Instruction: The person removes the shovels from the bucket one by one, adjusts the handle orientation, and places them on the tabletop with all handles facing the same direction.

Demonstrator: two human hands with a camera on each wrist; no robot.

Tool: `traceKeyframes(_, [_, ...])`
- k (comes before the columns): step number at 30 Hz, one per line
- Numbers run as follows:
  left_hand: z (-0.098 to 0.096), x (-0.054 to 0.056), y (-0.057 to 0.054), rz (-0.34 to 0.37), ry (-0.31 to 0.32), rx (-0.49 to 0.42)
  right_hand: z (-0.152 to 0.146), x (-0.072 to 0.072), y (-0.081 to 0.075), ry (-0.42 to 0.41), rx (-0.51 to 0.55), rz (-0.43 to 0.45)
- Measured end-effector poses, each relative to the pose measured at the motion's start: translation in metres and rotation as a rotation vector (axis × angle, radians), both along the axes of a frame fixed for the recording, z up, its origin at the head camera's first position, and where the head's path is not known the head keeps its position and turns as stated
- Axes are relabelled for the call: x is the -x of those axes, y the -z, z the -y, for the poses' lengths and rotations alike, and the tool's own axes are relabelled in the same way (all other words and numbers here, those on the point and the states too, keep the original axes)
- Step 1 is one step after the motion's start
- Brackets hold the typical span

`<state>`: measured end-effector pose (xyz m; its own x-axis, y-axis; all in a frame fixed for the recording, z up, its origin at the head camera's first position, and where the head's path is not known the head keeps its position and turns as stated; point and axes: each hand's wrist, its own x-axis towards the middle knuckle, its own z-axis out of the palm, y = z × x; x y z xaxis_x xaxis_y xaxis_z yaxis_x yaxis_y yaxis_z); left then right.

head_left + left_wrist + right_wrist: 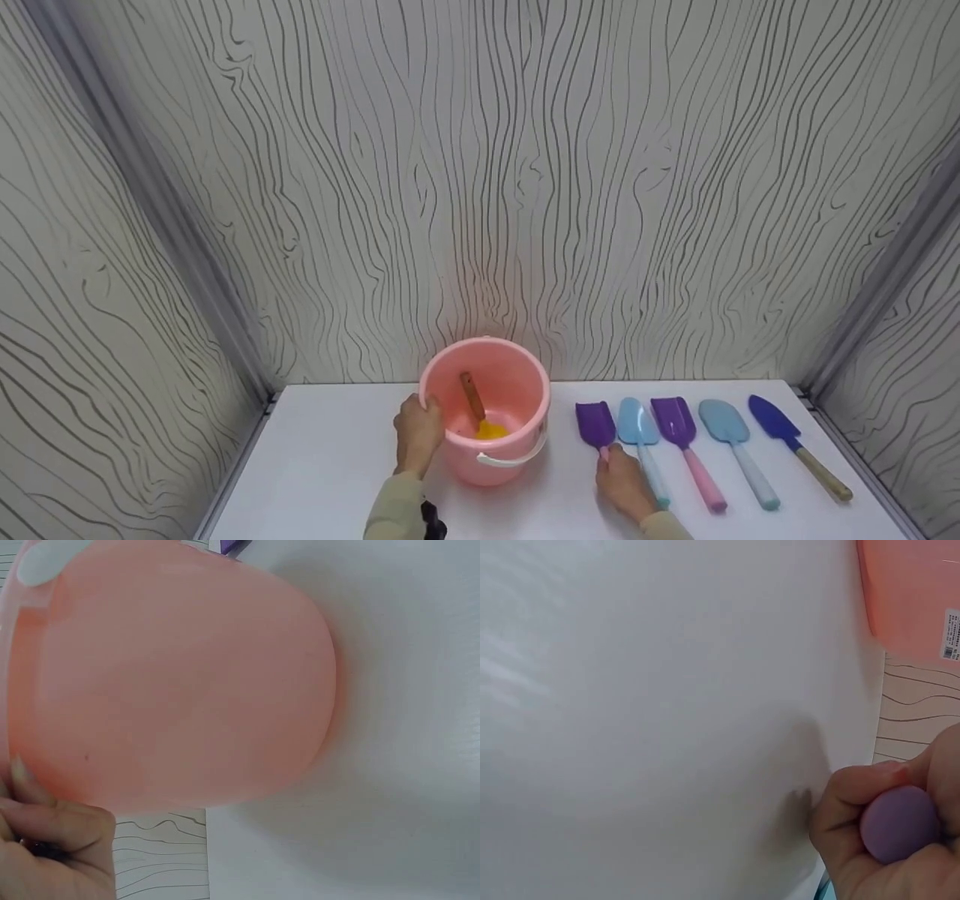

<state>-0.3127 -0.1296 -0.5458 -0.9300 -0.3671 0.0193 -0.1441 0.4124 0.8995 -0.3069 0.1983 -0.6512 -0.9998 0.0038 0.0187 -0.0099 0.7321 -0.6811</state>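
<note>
A pink bucket (pixel 487 465) with a white handle stands on the table, its mouth tilted toward the head camera. My left hand (pixel 418 431) grips its rim at the left side, and the left wrist view shows the bucket wall (pixel 180 682) close up with the curled fingers at the rim. Inside lies a yellow toy shovel (pixel 491 430) with a brown handle. My right hand (pixel 624 482) holds a purple toy shovel (pixel 595 424) by its pink handle, to the right of the bucket. The handle's round end (pixel 900 825) pokes out of the fist in the right wrist view.
Right of my right hand lie a light blue shovel (pixel 638 421), another purple shovel (pixel 674 422) with a pink handle, a pale blue shovel (pixel 724 421) and a dark blue trowel (pixel 775 420). The white table (pixel 322 450) meets wood-patterned panels (pixel 480 187) behind.
</note>
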Motion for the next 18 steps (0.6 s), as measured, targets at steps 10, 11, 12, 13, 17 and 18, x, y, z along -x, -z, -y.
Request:
traceKeyframes(10, [-0.001,-0.001,-0.001,-0.008,0.01,-0.003,0.002,-0.001,-0.004,0.027,0.053,0.029])
traceKeyframes(11, [-0.001,-0.001,-0.002,-0.005,0.013,-0.012,0.002,-0.001,-0.005,0.037,0.069,0.059])
traceKeyframes(12, [-0.001,-0.001,-0.002,-0.004,0.015,-0.015,0.002,0.0,-0.005,0.044,0.081,0.092])
traceKeyframes(13, [-0.001,-0.002,-0.002,-0.003,0.015,-0.017,0.002,0.0,-0.006,0.052,0.091,0.125])
traceKeyframes(17, [-0.001,-0.002,-0.002,0.0,0.007,-0.01,0.004,0.002,-0.01,0.056,0.066,0.237])
traceKeyframes(18, [0.0,-0.002,-0.002,-0.004,0.005,-0.004,0.004,0.002,-0.011,0.052,0.045,0.25])
